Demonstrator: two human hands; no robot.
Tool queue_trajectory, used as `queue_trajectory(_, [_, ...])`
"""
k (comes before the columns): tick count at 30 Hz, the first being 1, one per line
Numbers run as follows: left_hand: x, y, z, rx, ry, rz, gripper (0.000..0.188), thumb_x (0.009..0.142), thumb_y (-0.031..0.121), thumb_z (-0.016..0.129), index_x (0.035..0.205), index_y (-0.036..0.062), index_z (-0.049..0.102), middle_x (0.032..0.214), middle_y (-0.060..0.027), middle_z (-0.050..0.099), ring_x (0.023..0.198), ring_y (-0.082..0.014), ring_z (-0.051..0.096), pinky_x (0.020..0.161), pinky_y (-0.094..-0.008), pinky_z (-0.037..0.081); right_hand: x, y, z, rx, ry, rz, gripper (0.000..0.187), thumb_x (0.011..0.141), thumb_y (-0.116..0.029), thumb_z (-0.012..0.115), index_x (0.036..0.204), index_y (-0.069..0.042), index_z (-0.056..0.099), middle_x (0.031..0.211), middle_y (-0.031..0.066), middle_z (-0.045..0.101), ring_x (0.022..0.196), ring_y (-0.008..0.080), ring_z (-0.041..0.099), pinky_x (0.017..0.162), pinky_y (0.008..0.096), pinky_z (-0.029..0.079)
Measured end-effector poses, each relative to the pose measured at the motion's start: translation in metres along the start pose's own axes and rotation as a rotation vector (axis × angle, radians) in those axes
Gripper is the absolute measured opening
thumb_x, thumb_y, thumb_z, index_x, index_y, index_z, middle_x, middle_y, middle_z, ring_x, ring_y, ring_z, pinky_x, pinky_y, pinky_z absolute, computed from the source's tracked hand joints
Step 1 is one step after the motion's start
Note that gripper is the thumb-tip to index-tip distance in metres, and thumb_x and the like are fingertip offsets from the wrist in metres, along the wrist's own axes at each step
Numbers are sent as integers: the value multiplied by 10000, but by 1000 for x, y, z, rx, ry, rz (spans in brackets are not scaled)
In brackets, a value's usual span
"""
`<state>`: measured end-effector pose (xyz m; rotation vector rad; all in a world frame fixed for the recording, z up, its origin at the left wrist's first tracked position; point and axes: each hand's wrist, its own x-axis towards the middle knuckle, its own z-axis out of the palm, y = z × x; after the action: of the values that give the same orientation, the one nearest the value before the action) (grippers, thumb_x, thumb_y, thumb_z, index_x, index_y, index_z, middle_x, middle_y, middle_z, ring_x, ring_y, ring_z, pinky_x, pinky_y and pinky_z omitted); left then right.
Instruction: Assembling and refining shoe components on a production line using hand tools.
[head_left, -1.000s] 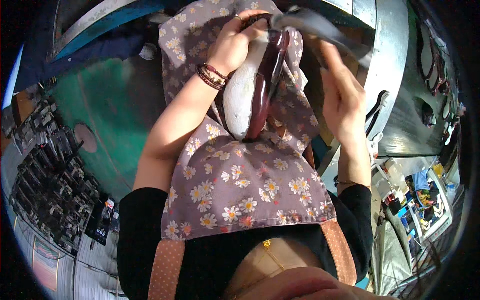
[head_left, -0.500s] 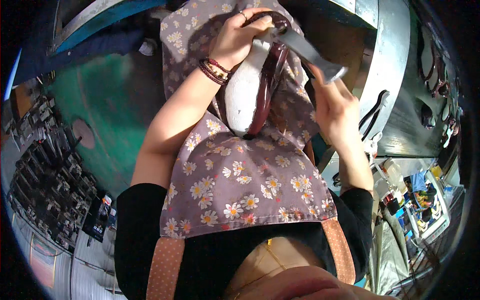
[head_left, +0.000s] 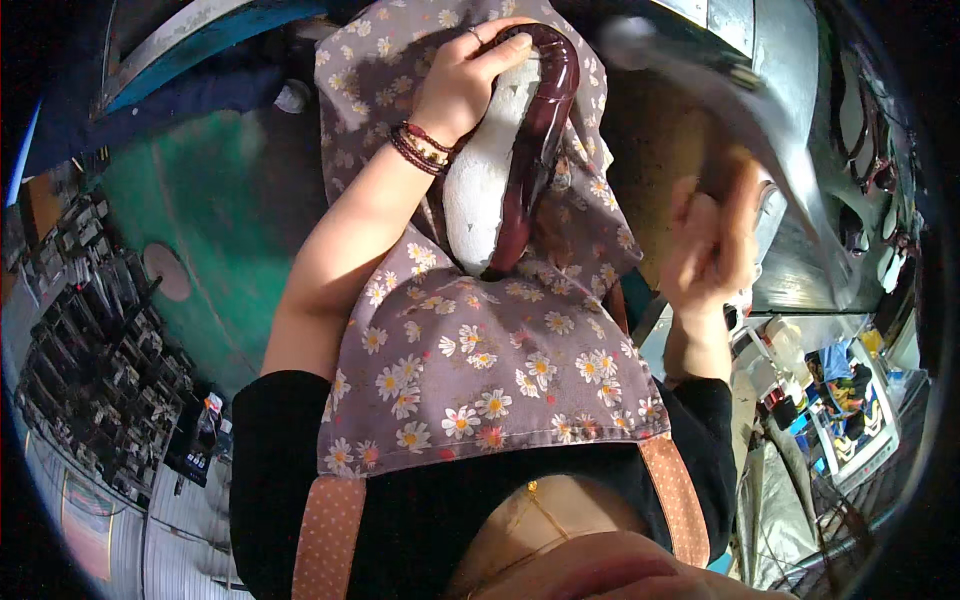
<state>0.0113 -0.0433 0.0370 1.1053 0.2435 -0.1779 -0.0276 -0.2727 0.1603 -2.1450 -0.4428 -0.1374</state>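
Upside down on my lap lies a glossy dark burgundy shoe [head_left: 545, 135], its white underside [head_left: 485, 180] facing up. My left hand [head_left: 462, 85] is closed round its far end, with the thumb pressed on the rim of the underside and the other fingers mostly hidden behind. Off to the right, apart from the shoe, my right hand [head_left: 710, 240] is closed on a hammer. The long metal head of this hammer [head_left: 790, 135] is smeared by motion. A daisy-patterned apron [head_left: 470, 340] lies under the shoe.
A metal-edged bench [head_left: 790, 60] curves along the right, with more dark shoe pieces [head_left: 885, 175] at its far side. A tray of small tools and bottles [head_left: 850, 410] stands at the lower right. Dark stacked parts [head_left: 90, 310] and a green surface [head_left: 200, 200] are at the left.
My right hand has swung the hammer away from the shoe's far end, to the right. My left hand and the shoe have hardly moved.
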Motion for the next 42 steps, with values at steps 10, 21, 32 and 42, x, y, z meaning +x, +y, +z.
queue_trajectory(10, [-2, -11, -9, 80, -20, 129, 279, 920, 128, 559, 1163, 3, 618, 1038, -23, 652, 956, -99, 579, 884, -227, 429, 16, 12, 5, 51, -79, -9, 469, 913, 38, 488, 1376, -9, 433, 1248, 151, 604, 704, 95, 602, 641, 214, 473])
queue_trajectory(21, [1, -11, -2, 103, -11, 79, 276, 907, 145, 563, 1148, 32, 635, 1046, -34, 664, 958, -100, 584, 889, -231, 434, 46, 4, 10, -116, -237, 34, 429, 928, -4, 504, 1350, -80, 497, 1276, 108, 591, 1166, 220, 566, 936, 298, 443])
queue_trajectory(32, [0, -9, 2, 157, 13, 56, 266, 914, 133, 559, 1148, 31, 633, 1045, -27, 653, 953, -97, 575, 868, -225, 433, 50, 10, 13, -91, -363, 68, 500, 888, 13, 539, 1315, -246, 541, 902, 192, 650, 800, 328, 663, 699, 366, 522])
queue_trajectory(42, [5, -11, -5, 31, 4, 15, 286, 926, 124, 557, 1181, 5, 611, 1034, -13, 644, 948, -86, 568, 876, -224, 428, 28, 23, 16, -81, -286, 56, 479, 888, 20, 534, 1334, -152, 512, 1093, 179, 649, 980, 332, 651, 820, 341, 519])
